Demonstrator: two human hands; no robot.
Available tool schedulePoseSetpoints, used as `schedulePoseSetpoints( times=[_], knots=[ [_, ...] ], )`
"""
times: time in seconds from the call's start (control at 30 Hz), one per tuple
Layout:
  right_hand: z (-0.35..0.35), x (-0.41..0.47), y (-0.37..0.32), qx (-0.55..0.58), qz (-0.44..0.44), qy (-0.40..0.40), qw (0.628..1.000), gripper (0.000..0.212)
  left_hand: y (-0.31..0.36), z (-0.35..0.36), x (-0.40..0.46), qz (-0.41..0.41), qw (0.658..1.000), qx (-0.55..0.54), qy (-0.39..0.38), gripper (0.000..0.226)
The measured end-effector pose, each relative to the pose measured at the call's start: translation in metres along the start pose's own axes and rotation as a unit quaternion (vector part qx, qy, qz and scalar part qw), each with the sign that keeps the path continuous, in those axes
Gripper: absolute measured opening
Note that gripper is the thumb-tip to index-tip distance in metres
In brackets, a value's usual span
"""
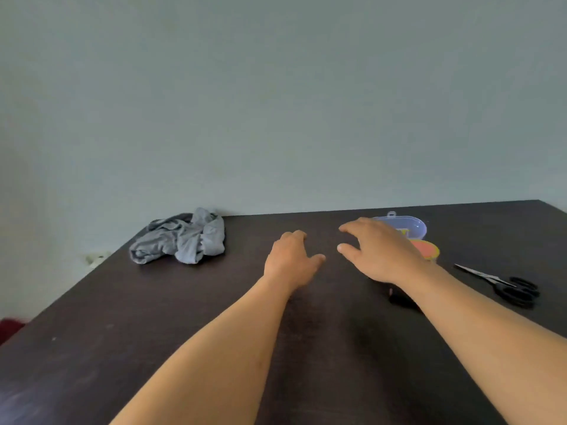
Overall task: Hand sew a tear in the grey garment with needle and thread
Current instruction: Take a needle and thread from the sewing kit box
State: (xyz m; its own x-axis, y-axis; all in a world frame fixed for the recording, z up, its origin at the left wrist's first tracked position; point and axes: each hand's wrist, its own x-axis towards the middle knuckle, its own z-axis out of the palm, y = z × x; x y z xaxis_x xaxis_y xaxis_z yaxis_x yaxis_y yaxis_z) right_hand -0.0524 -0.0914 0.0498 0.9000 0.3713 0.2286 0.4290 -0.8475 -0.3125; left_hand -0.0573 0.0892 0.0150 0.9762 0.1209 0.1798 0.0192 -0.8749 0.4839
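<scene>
Your left hand (293,259) is out over the middle of the dark table (153,332), palm down, fingers bent downward at the knuckles with the thumb stuck out to the right. It holds nothing. Whether the fingertips touch the tabletop cannot be told from the head view.

Your right hand (377,250) is raised a little further out and to the right, fingers spread apart and loosely arched, thumb separate from the forefinger, gripping nothing. It hangs in front of the clear plastic case (411,225), partly hiding it. Judgement: this hand is placed to reach either the case or the centre of the table; which one is not settled by the frame.

The grey garment (181,239) lies crumpled in a heap at the far left of the table, close to the far edge by the wall and well apart from both hands. The tear is not visible in the folds. Judgement: the task has not started, since the cloth is neither spread out nor in hand.

A round red-and-yellow item (429,248) sits just near of the case, partly behind your right wrist. It may be a pincushion or spool holder, but you cannot confirm this. Scissors (503,285) with black handles lie at the right, blades pointing left and away. A small dark object (399,297) lies under your right forearm, unidentified.

No needle or thread can be made out. No brand, label or legible writing shows anywhere.
</scene>
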Motion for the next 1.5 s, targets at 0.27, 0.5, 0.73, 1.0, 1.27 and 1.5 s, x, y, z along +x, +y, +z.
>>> schedulePoseSetpoints(
  times=[0.27, 0.5, 0.73, 1.0, 1.27, 1.5],
  knots=[
    [0.061, 0.059, -0.116, 0.044, -0.064, -0.020, 0.997, 0.051, -0.125, -0.104, -0.012, -0.106, 0.990, 0.067, 0.071, 0.054],
    [0.114, 0.135, -0.185, 0.055, -0.085, -0.048, 0.994, 0.048, -0.215, -0.142, 0.017, -0.157, 0.983, 0.071, 0.065, 0.061],
    [0.172, 0.203, -0.234, 0.101, -0.084, -0.093, 0.987, 0.055, -0.283, -0.144, 0.070, -0.186, 0.978, 0.066, 0.067, 0.065],
    [0.211, 0.213, -0.230, 0.040, -0.091, -0.104, 0.990, 0.028, -0.314, -0.122, 0.076, -0.173, 0.964, 0.199, -0.043, 0.049],
    [0.180, 0.153, -0.204, 0.049, -0.100, -0.091, 0.990, 0.022, -0.276, -0.116, 0.023, -0.156, 0.969, 0.192, -0.015, 0.026],
    [0.132, 0.056, -0.163, 0.017, -0.088, -0.115, 0.989, 0.026, -0.218, -0.103, -0.055, -0.138, 0.971, 0.194, -0.034, 0.027]
  ],
)
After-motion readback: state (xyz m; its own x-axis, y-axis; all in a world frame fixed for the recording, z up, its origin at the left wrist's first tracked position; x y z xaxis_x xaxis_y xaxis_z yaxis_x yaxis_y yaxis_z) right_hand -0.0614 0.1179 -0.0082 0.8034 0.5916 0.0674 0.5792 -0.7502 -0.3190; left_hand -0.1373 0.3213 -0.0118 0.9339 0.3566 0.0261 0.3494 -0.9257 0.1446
